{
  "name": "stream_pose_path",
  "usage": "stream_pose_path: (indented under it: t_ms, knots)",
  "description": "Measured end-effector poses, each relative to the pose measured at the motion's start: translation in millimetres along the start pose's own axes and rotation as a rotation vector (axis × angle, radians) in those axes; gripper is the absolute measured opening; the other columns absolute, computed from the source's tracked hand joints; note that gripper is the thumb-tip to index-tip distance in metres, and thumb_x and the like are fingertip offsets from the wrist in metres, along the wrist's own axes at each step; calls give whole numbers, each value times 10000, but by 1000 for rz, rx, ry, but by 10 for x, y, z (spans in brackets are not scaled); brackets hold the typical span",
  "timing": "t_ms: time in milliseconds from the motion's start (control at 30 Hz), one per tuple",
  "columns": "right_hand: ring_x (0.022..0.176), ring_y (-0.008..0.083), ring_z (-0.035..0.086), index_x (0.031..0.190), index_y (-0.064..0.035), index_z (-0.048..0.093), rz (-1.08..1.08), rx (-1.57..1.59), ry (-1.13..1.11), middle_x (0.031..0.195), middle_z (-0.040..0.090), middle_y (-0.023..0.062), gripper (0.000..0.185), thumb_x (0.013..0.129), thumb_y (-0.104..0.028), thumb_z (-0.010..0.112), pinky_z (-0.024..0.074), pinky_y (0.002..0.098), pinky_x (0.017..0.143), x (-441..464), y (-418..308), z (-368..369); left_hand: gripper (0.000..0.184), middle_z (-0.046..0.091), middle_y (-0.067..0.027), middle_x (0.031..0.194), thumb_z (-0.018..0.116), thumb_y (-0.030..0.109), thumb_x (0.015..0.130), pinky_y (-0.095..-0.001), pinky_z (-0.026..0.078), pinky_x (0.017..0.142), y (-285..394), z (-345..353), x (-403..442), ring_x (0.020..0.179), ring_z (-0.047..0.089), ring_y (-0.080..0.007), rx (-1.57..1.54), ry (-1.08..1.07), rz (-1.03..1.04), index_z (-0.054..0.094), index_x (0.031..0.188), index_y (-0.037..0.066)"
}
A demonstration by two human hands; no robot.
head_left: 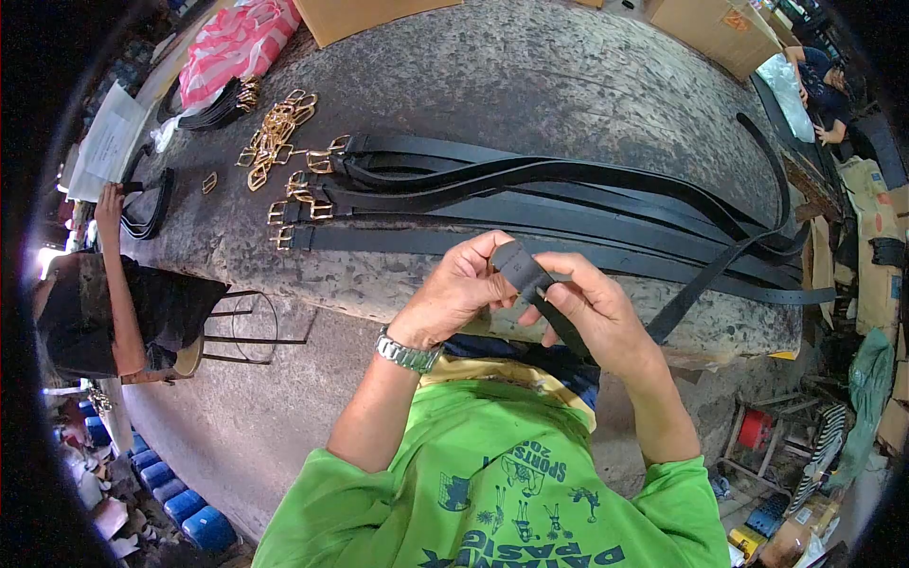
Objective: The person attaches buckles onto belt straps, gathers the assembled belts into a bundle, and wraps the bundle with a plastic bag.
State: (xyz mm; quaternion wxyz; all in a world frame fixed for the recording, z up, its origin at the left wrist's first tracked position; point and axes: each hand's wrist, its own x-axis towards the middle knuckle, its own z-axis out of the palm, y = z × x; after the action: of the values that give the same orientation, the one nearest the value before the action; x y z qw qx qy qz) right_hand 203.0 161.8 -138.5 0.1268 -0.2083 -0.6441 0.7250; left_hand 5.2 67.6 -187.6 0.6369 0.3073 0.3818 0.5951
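Dressed in a green shirt (516, 492), with a watch (407, 353) on the left wrist. Pinching the end of a black strap (519, 268) between the thumb and fingers of the left hand (464, 289). Pressing the right hand's (606, 317) thumb and fingers onto the same strap, just beside. Held up by both hands at the near edge of a counter (426, 95). Dotted with marks near the strap's end, too small to read. Strewn beyond, across the counter, with black belts (568, 170), lying mostly side by side, crossing toward the right. Fitted at the belts' left ends with gold buckles (301, 182). Heaped farther back with a loose buckle pile (277, 133), near a single buckle (209, 183). Topped at the far side with a pink-striped bag (237, 47) and, beside it, a box (379, 14).
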Motion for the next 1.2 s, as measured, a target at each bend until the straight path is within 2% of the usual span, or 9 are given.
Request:
stream_pose_path:
  t_ms: [67,133,267,367,800,1033,1100,1133,1200]
  knots:
    - [931,158,696,1422,-53,458,19,-5,6,1101,655,95,345,1086,-124,492,580,276,656,-4,-22,12,204,673,11,943,704,134,967,-208,494,686,32,3,-14,769,621,-78,12,-2,8,620,1139,64]
    - [900,155,686,1442,-61,417,82,-3,61,1085,651,97,374,1081,-116,495,572,275,643,-5,-35,20,350,669,-10,990,637,319,1030,-229,495,726,84,19,-41,809,617,-90,-87,-78,-22,619,1233,34]
    - [869,150,675,1443,-65,394,128,-12,45,1080,650,96,384,1076,-109,497,568,276,630,-19,14,-46,543,670,-13,1011,517,491,1070,-226,488,735,125,-63,-57,826,614,-88,-129,-89,-115,627,1298,11]
    - [862,145,670,1432,-61,405,171,-40,-15,1071,650,91,370,1075,-106,494,566,275,626,-16,6,-75,490,684,-5,1002,531,457,1073,-209,484,718,268,-26,-56,819,618,-68,250,-133,-102,656,1257,21]
    - [871,130,660,1391,-52,449,266,-3,-85,1047,631,74,317,1088,-144,472,561,274,625,29,22,-136,263,683,23,982,609,203,1055,-183,511,663,186,1,-29,755,635,-37,231,-2,-169,636,1272,56]
    - [837,126,670,1227,-37,497,230,23,-44,986,651,74,181,1084,-147,480,561,286,612,93,89,-145,337,622,-13,1041,706,75,966,-208,523,688,59,250,-66,766,615,-56,489,273,75,675,1302,68]
    - [832,123,670,1200,-33,513,217,-23,-7,966,658,76,169,1081,-149,486,557,287,610,113,90,-122,345,589,-41,1111,726,84,947,-233,521,708,58,310,-94,820,606,-79,897,326,350,689,1289,54]
    - [826,120,669,1174,-29,529,203,-69,30,945,665,78,159,1078,-152,493,553,289,608,121,92,-115,397,586,-99,1136,761,119,907,-297,545,762,88,373,-135,876,629,-164,763,302,193,681,1289,48]
    - [816,124,671,1148,-25,543,114,-190,57,939,671,81,154,1074,-154,504,549,290,612,152,176,-162,389,606,-94,1105,772,132,901,-295,544,763,115,471,-177,869,626,-158,765,263,221,692,1272,46]
